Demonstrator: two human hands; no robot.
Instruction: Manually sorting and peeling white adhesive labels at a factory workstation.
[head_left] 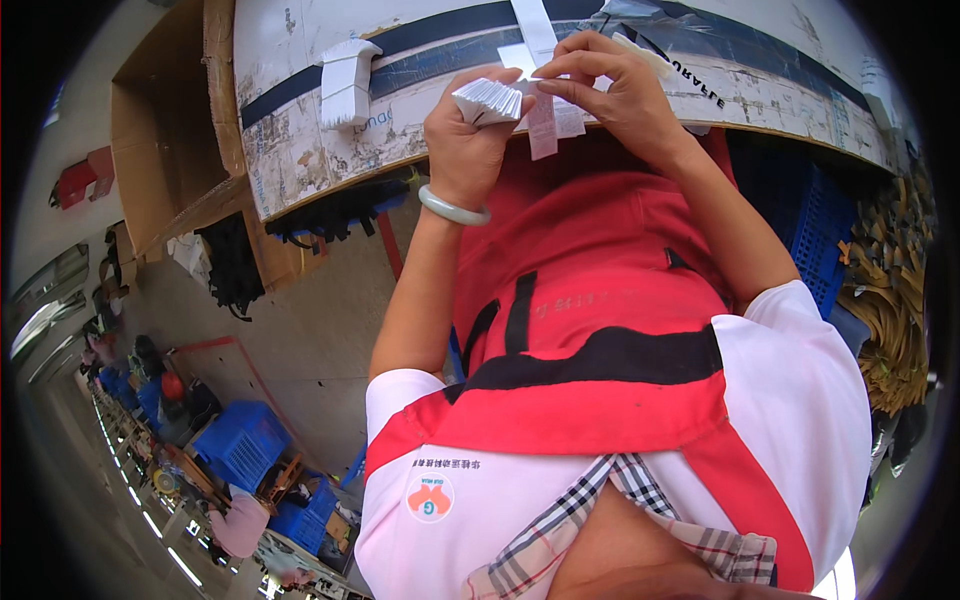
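Observation:
My left hand (468,140), with a pale bangle at the wrist, is closed round a thick bundle of white folded labels (488,101), their edges fanned toward me. Close beside it, my right hand (622,92) pinches thumb and forefinger together at the edge of a small white label (517,60). Between the hands a long white label strip (535,25) comes from the far side of the table. A printed translucent strip (542,130) hangs over the near edge. Left of my hands lies a second banded bundle of white labels (347,84).
The worn white table (290,165) carries dark blue tape bands. An open cardboard box (160,150) stands at its left. Dark items (335,222) sit under the tabletop. At right are a blue crate (822,235) and stacked brown strips (890,300). More blue crates (243,443) stand lower left.

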